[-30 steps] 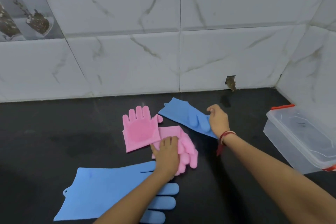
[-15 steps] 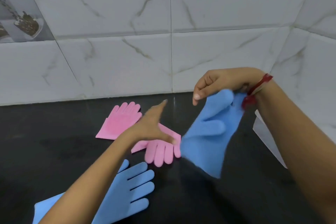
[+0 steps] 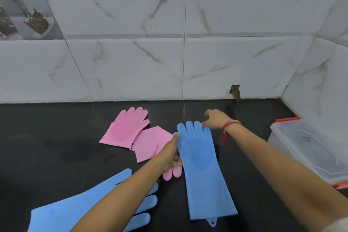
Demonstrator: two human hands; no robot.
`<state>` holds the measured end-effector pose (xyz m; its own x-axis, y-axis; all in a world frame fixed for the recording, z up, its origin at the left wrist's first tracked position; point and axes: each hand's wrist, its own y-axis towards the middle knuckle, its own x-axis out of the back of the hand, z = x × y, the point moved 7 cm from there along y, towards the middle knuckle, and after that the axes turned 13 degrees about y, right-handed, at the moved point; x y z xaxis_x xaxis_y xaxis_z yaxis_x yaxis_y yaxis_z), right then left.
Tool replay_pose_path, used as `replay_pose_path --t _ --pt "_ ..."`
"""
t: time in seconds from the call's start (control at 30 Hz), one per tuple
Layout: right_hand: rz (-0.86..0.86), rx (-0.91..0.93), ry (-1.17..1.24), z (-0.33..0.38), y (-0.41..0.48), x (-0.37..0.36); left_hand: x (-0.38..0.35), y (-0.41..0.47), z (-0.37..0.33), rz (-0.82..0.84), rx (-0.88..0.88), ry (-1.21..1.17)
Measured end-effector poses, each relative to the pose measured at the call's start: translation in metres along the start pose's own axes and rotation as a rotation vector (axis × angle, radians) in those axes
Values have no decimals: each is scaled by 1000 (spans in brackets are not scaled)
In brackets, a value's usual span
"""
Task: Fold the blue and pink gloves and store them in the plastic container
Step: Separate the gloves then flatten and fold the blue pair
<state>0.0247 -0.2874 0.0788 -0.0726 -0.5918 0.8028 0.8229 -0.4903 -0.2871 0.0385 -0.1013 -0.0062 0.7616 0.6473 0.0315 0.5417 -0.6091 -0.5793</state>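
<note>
A blue glove (image 3: 200,164) lies flat on the black counter (image 3: 56,137), fingers pointing to the wall, cuff towards me. My left hand (image 3: 170,153) grips its left edge by the thumb. My right hand (image 3: 216,118) rests with spread fingers on the tip of its outer finger. Two pink gloves lie to the left: one flat (image 3: 125,128), the other (image 3: 150,143) partly under my left hand. A second blue glove (image 3: 81,209) lies at the lower left under my left forearm. The clear plastic container (image 3: 308,149) stands at the right.
The container has a clear lid on it and red clips (image 3: 287,119) at its ends. White marble tile walls close off the back and right side, with a small broken hole (image 3: 235,91) low in the back wall.
The blue glove that my right hand held up in the air now lies flat on the counter. My left hand has moved onto its left edge.
</note>
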Motion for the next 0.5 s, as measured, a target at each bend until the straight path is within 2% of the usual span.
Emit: replay_pose_path --t 0.1,0.23,0.33,0.43,0.5 --pt "-43 -31 51 -16 -5 -23 1 8 -4 -64 -173 245" --pt "-31 -66 -39 -27 -21 -69 8 7 -7 -217 -336 590" --pt "-128 -9 -24 -25 -26 -82 22 1 2 -272 -348 601" --pt "-221 52 34 -24 -25 -70 34 -7 8 -238 -324 535" --pt "-256 39 47 -30 -23 -59 40 -14 9 -247 -335 599"
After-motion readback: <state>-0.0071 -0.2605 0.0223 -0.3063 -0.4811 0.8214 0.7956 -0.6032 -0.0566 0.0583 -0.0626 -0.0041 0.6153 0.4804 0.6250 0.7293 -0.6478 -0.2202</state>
